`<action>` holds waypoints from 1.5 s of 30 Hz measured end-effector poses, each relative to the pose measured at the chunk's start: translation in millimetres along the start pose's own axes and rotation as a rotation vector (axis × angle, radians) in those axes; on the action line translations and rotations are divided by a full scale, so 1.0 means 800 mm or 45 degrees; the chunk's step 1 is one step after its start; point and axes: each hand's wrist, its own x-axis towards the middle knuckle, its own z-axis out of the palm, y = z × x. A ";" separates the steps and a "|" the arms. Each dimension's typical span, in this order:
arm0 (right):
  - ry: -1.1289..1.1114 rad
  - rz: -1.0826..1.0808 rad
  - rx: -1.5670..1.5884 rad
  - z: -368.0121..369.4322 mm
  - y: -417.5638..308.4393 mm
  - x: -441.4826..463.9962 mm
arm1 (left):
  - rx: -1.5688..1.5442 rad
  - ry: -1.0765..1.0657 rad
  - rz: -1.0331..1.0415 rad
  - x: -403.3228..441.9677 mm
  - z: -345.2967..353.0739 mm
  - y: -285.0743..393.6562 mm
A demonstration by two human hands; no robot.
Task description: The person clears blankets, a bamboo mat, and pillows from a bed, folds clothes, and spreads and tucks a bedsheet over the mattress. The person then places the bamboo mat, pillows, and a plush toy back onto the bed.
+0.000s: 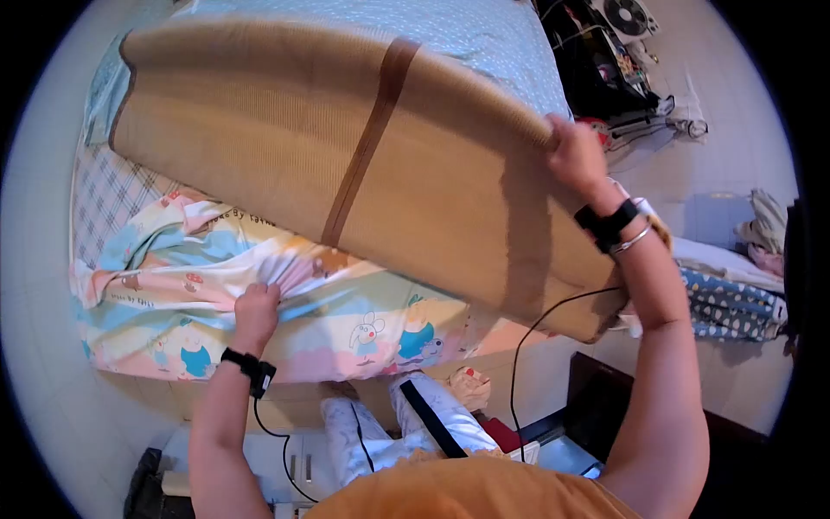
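My right hand (577, 156) is closed on the upper right edge of a woven tan sleeping mat (450, 173) and holds that edge raised. The mat has a dark brown band across it and slants over the bed, bent along its top. Below it lies a pastel cartoon-print sheet (380, 324) with mushrooms and animals. My left hand (258, 310) grips a bunched fold of this sheet, and creases fan out from the fingers. Part of the sheet's upper side is hidden under the mat.
Light blue bedding (493, 39) covers the far part of the bed, with a plaid mattress (108, 203) showing at left. A fan (627, 17) and cluttered shelf stand at upper right. Folded blue patterned fabric (735, 303) lies at right. Black cables run from my wrists.
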 end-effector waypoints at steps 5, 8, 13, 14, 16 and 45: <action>0.407 -0.233 -0.238 -0.040 0.024 0.137 | -0.174 -0.237 0.146 -0.139 -0.017 0.020; 0.438 -0.189 -0.132 -0.027 -0.015 0.174 | -0.225 -0.657 0.022 -0.248 -0.014 0.051; 0.156 -0.529 0.263 0.057 -0.064 0.148 | -0.114 -1.151 -0.112 -0.328 0.017 0.032; -0.180 -0.560 0.274 0.083 -0.078 0.117 | -0.129 -1.172 -0.184 -0.323 0.022 0.027; -0.430 -0.974 0.527 0.156 -0.100 0.037 | -0.128 -1.128 -0.256 -0.303 0.033 0.016; -1.524 1.089 1.023 0.291 -0.218 -0.682 | -0.851 -0.898 -0.237 -0.435 0.133 -0.108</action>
